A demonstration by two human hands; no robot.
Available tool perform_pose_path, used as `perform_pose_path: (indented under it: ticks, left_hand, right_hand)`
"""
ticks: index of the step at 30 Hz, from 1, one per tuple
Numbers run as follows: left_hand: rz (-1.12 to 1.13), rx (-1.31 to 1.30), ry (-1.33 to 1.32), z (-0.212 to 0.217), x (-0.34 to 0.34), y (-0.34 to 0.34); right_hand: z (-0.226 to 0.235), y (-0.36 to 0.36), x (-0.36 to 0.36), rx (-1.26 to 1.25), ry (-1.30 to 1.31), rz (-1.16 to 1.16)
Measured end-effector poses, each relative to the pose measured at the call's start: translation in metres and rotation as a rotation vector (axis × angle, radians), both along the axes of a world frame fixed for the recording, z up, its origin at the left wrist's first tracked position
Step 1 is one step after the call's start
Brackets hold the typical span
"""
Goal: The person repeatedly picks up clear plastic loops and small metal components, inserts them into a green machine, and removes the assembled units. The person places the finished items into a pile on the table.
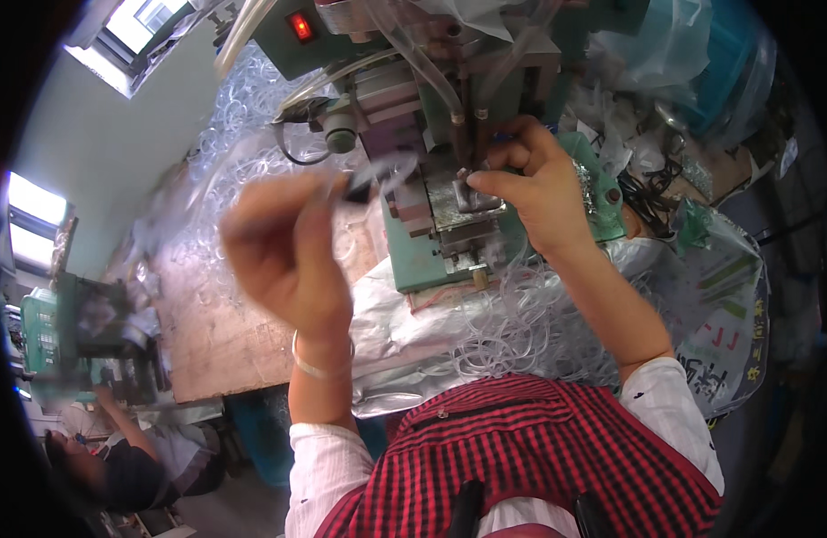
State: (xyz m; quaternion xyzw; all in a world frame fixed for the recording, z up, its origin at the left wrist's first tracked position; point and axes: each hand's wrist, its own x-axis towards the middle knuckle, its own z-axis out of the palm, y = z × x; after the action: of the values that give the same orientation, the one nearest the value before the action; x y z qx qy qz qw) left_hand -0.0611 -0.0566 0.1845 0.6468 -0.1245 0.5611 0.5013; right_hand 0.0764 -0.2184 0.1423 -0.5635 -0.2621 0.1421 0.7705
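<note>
My left hand point(292, 251), blurred by motion, is raised to the left of a small green bench press point(413, 249). Its fingertips pinch a small black piece point(358, 189), and a clear plastic loop point(396, 168) shows just beyond it. My right hand point(541, 184) is at the press, thumb and fingers bent together beside the metal fixture block point(476, 199) under the press head. Whatever lies between those fingertips is too small or hidden to name. Two clear hoses point(436, 85) run down to the head above the block.
Heaps of clear plastic rings point(252, 99) lie on the left of the wooden table point(225, 332); more rings point(508, 332) lie in front of me. A green tray point(602, 202) with small metal parts stands right of the press. At far left, another person point(153, 466) sits at a machine.
</note>
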Motion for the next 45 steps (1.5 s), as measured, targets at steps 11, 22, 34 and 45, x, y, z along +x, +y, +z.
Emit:
perform_pose_path:
  ticks: [11, 22, 34, 45]
  left_hand:
    - [0.129, 0.008, 0.018, 0.007, 0.025, 0.006]
    - [0.095, 0.849, 0.064, -0.039, 0.023, -0.031]
    - [0.12, 0.945, 0.062, -0.052, 0.032, -0.037]
    - [0.522, 0.533, 0.389, -0.11, -0.061, -0.039]
  right_hand:
    - [0.004, 0.002, -0.013, 0.094, 0.133, -0.016]
    - [-0.086, -0.111, 0.024, -0.686, -0.519, -0.294]
    - [-0.079, -0.113, 0.027, -0.964, -0.686, -0.557]
    - [-0.095, -0.096, 0.037, -1.023, -0.925, -0.646]
